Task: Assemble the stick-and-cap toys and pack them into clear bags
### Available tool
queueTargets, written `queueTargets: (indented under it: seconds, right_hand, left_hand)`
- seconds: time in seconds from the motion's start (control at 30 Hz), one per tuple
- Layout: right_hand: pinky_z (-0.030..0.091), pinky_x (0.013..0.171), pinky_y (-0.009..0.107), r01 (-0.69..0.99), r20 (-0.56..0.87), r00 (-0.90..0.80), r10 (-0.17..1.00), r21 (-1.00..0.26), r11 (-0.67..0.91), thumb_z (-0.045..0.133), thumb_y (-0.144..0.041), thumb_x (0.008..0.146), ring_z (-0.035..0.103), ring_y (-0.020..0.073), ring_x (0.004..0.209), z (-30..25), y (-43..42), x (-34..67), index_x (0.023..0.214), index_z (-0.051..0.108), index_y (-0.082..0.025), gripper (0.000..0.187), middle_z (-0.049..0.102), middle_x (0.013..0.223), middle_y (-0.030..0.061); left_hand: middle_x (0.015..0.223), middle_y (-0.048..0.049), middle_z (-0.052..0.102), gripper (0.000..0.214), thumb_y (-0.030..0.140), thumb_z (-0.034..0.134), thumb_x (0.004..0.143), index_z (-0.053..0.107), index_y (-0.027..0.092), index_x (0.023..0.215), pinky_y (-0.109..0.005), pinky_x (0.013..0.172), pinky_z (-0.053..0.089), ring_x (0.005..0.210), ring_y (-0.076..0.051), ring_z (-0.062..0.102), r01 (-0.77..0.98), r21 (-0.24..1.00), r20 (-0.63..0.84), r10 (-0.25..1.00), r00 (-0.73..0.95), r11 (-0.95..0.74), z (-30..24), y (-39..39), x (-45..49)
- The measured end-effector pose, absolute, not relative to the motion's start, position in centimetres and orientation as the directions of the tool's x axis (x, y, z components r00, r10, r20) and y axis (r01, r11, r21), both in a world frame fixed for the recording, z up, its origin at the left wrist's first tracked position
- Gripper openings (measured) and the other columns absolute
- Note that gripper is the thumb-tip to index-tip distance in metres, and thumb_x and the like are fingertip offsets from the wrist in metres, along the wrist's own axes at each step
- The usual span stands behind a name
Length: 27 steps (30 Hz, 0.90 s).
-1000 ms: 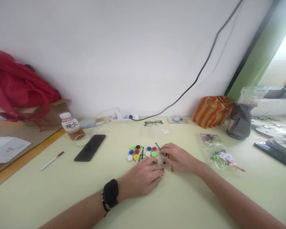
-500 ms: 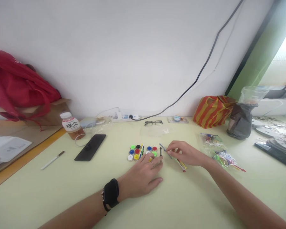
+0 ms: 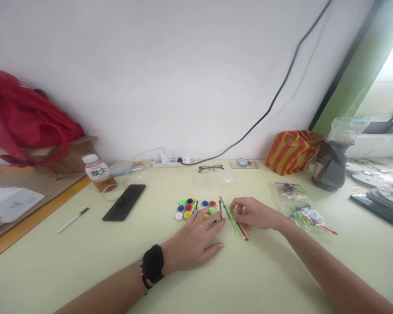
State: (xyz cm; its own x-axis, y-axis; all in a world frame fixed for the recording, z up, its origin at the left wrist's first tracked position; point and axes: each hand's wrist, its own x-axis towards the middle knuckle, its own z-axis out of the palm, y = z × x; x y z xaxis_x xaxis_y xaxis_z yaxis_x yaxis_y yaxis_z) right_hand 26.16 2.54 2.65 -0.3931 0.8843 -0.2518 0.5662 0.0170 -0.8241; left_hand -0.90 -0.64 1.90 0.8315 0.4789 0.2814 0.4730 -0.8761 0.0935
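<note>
My left hand point(image 3: 198, 240) lies palm down on the table with its fingers stretched out and slightly apart. Its fingertips cover some of the small coloured plastic discs point(image 3: 188, 207) and rest beside a black plastic arrow point(image 3: 220, 208). More thin sticks stand between the two groups of discs, partly under the fingers. Just right of the black arrow lies a loose bundle of plastic arrows point(image 3: 237, 227) in blue, green, white, yellow and red. The curled fingers of my right hand point(image 3: 257, 213) pinch at the bundle's right side; the exact grip is partly hidden.
Clear bags of coloured parts point(image 3: 306, 217) lie to the right. Further back are eyeglasses point(image 3: 211, 168), a power strip point(image 3: 172, 162) and a striped bag point(image 3: 291, 152). On the left are a phone point(image 3: 124, 203), a pen point(image 3: 72, 220) and a drink bottle point(image 3: 100, 173).
The bundle of arrows has shifted a little left, fanned out, and shows more of its length. My right hand has lowered slightly beside it. My left hand has barely moved.
</note>
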Motion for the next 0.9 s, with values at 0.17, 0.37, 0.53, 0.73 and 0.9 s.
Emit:
queueTargets:
  seconds: [0.17, 0.37, 0.53, 0.73, 0.9]
  right_hand:
    - [0.052, 0.056, 0.025, 0.595, -0.227, -0.402, 0.887, -0.801, 0.065, 0.063, -0.015, 0.082, 0.066, 0.0147, 0.059, 2.6, 1.9, 25.2, 0.098, 0.052, -0.023, 0.02, 0.063, 0.072, -0.005]
    - [0.049, 0.053, 0.024, 0.633, -0.233, -0.383, 0.894, -0.771, 0.071, 0.057, -0.01, 0.082, 0.067, 0.0141, 0.057, 2.4, 1.9, 25.3, 0.099, 0.051, -0.022, 0.023, 0.063, 0.074, -0.0052]
    - [0.05, 0.053, 0.025, 0.673, -0.237, -0.348, 0.907, -0.737, 0.066, 0.057, -0.009, 0.08, 0.069, 0.0149, 0.058, 2.2, 2.4, 26.2, 0.098, 0.05, -0.022, 0.024, 0.064, 0.077, -0.0045]
    - [0.046, 0.056, 0.025, 0.703, -0.068, -0.338, 0.939, -0.682, 0.204, 0.061, -0.011, 0.08, 0.063, 0.0151, 0.065, 1.9, 2.9, 26.4, 0.098, 0.053, -0.023, 0.023, 0.065, 0.078, -0.0026]
    - [0.049, 0.059, 0.026, 0.547, 0.006, -0.393, 0.919, -0.802, 0.239, 0.055, -0.011, 0.084, 0.064, 0.0144, 0.064, 0.9, 2.6, 24.8, 0.104, 0.056, -0.023, 0.024, 0.064, 0.08, -0.0028]
  left_hand:
    - [0.16, -0.013, 0.048, 0.058, 0.033, 0.052, 0.102, 0.041, 0.023, 0.157, -0.058, 0.11, 0.041, 0.138, -0.04, 0.047, 0.41, 0.054, 0.274, 0.409, 0.871, -0.91, 2.0, -0.4, -0.4]
    - [0.16, -0.0147, 0.048, 0.063, 0.032, 0.048, 0.102, 0.032, 0.017, 0.161, -0.058, 0.113, 0.036, 0.138, -0.039, 0.045, 0.384, 0.043, 0.216, 0.384, 0.898, -0.922, 2.1, -0.1, 0.0]
    - [0.16, -0.0113, 0.049, 0.062, 0.032, 0.047, 0.103, 0.032, 0.021, 0.162, -0.056, 0.112, 0.036, 0.135, -0.038, 0.046, 0.386, 0.082, 0.192, 0.394, 0.899, -0.919, 2.2, -0.2, -0.2]
    - [0.147, -0.0096, 0.061, 0.056, 0.03, 0.052, 0.101, 0.042, 0.024, 0.156, -0.05, 0.105, 0.042, 0.126, -0.034, 0.052, 0.351, 0.137, 0.216, 0.374, 0.902, -0.926, 2.5, -0.3, -0.3]
    - [0.139, -0.0121, 0.065, 0.056, 0.032, 0.055, 0.1, 0.043, 0.021, 0.154, -0.051, 0.105, 0.043, 0.127, -0.036, 0.052, 0.4, 0.123, 0.258, 0.418, 0.871, -0.908, 2.1, -0.4, -0.5]
